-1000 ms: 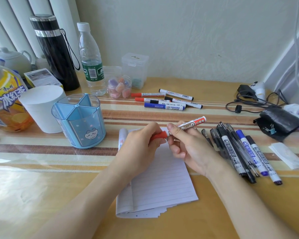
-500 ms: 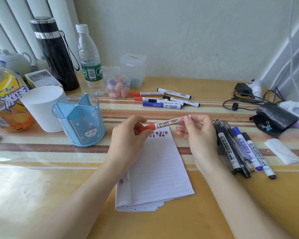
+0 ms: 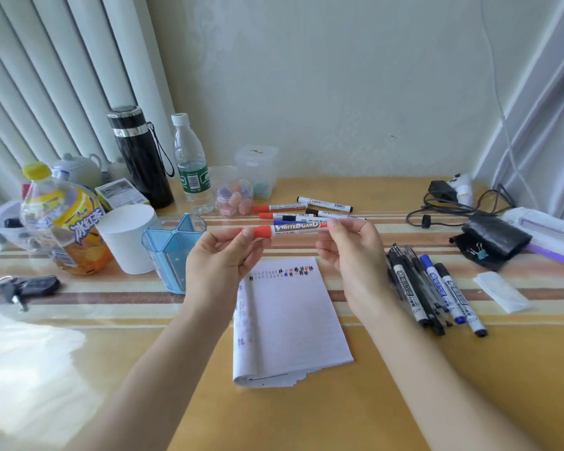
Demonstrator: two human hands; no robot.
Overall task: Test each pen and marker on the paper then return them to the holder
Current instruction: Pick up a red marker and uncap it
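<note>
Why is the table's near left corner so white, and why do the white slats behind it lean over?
Head view: light glares off the glossy table at lower left, washing out its colour; the wide lens makes the slats lean near the edge; at centre the red marker is sharp, its lettering readable.

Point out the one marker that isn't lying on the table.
The red-capped WHITEBOARD marker: the left hand pinches its cap end and the right hand its tail, above the paper. The far group and right group lie on the table.
</note>
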